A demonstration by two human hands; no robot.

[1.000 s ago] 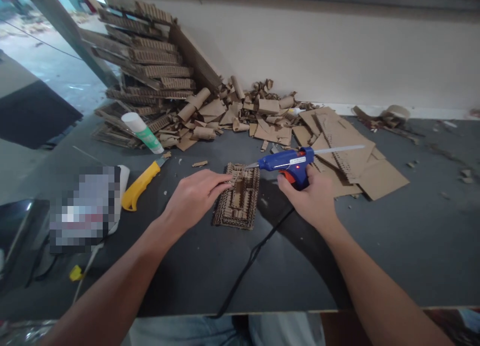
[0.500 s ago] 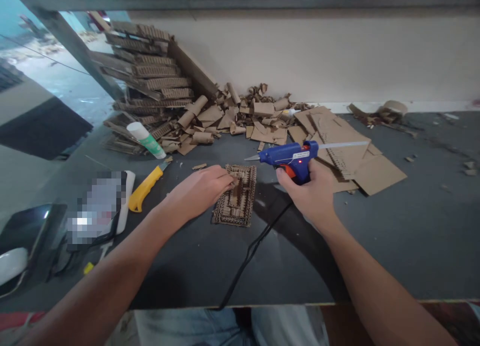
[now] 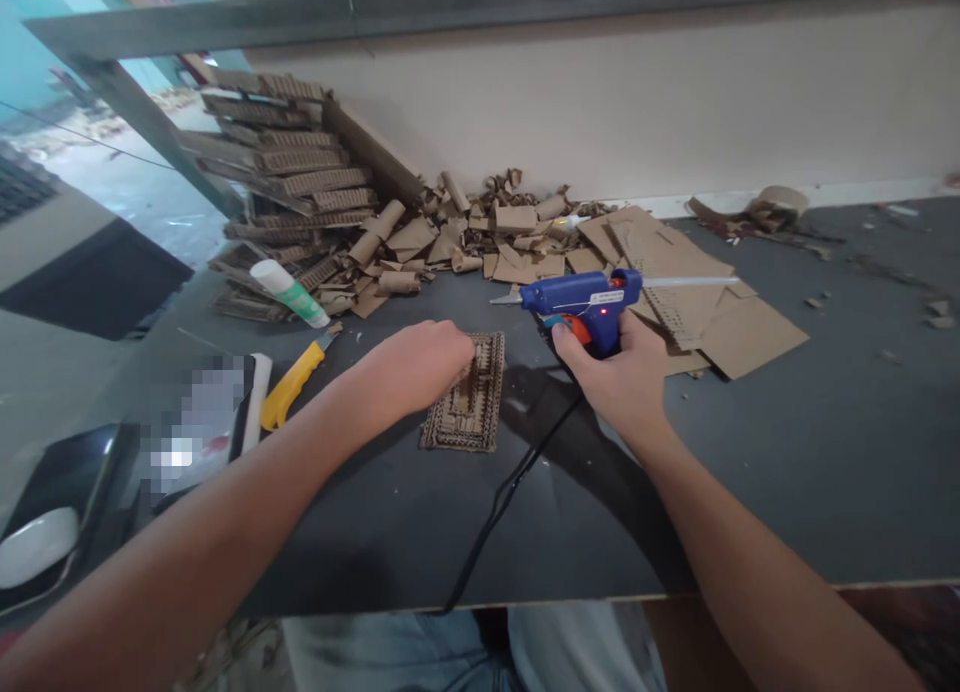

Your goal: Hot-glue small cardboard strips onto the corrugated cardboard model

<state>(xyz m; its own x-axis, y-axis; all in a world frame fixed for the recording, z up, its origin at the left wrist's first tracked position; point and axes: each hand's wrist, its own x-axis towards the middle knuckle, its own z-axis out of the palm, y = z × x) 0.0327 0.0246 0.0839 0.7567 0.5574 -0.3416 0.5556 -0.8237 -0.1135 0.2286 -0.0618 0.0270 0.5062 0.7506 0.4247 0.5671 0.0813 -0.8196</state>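
Note:
A blue hot glue gun (image 3: 581, 297) is held in my right hand (image 3: 626, 377), my thumb near its orange trigger. Its nozzle points left, a red light glows on its body, and a clear glue stick juts from the rear. Layered strips of corrugated cardboard make up the small rectangular panel (image 3: 471, 422) lying on the table to the left. Over the panel's upper left part rests my left hand (image 3: 424, 367), its fingers curled together and pressed down. Whatever the fingertips pinch is hidden beneath the hand.
A yellow utility knife (image 3: 292, 382), a glue stick tube (image 3: 289, 292) and a phone (image 3: 206, 412) lie on the left. Behind are stacked corrugated pieces (image 3: 300, 162), cardboard scraps (image 3: 517, 232) and flat cardboard sheets (image 3: 754, 332). The gun's black cord (image 3: 499, 507) runs over the table's front edge.
My left hand has shifted slightly and its fingers have curled further over the panel, hiding the fingertips. The glue gun stays nearly in place in my right hand. The view has tilted a little.

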